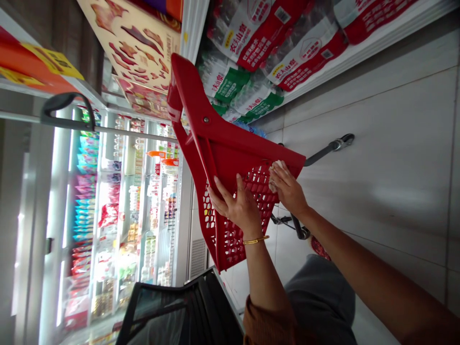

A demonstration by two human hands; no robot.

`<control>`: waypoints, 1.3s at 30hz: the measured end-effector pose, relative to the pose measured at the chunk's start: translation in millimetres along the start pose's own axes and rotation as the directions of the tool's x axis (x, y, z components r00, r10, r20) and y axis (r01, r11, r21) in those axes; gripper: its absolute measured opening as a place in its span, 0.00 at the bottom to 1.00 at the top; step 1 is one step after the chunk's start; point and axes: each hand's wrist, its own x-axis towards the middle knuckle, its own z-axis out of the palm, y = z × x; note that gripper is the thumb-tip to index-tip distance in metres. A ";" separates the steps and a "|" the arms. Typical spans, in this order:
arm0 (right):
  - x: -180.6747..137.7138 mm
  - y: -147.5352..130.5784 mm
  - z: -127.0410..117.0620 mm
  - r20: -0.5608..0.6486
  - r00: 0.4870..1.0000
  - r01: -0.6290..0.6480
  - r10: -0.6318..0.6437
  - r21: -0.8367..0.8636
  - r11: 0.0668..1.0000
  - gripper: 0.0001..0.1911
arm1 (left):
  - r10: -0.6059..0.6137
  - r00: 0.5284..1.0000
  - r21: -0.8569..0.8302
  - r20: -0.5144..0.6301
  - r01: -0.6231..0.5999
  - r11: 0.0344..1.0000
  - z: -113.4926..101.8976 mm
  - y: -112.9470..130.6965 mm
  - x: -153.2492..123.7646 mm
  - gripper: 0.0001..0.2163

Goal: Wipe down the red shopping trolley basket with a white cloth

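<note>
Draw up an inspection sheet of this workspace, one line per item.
Surface: pale tiled floor, seams visible.
Job's things: red cart with a holed side; crumpled pale cloth at that side.
Clutter: black container near the cart, contents unclear.
Left hand: fingers spread on the cart, bracelet at the wrist.
Right hand: holds the cloth by the cart's holed side.
Cables: nothing seen.
Surroundings: packs of bottles with red or green labels beyond the cart; printed box; brightly lit shelves with colourful packets, small labels unreadable.
</note>
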 end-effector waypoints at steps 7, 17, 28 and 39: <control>3.2 -23.0 -1.4 -0.188 0.971 -0.144 0.146 0.025 0.989 0.29 | 0.020 1.000 -0.003 -0.018 -0.020 1.000 0.2 -1.1 -0.9 0.16; 68.2 -54.2 18.6 0.071 0.982 0.164 -0.173 0.112 0.980 0.26 | 0.021 0.999 -0.015 -0.042 -0.022 1.000 0.7 -2.6 -1.8 0.15; 48.1 -24.0 3.9 0.108 0.977 0.193 -0.184 -0.079 0.978 0.25 | 0.032 0.998 -0.001 -0.049 -0.032 0.999 -1.0 -0.6 -0.4 0.16; 25.7 -12.4 -1.6 0.036 0.987 0.163 -0.160 -0.136 0.977 0.29 | 0.082 0.989 0.022 -0.121 -0.080 0.997 2.3 0.3 -2.3 0.16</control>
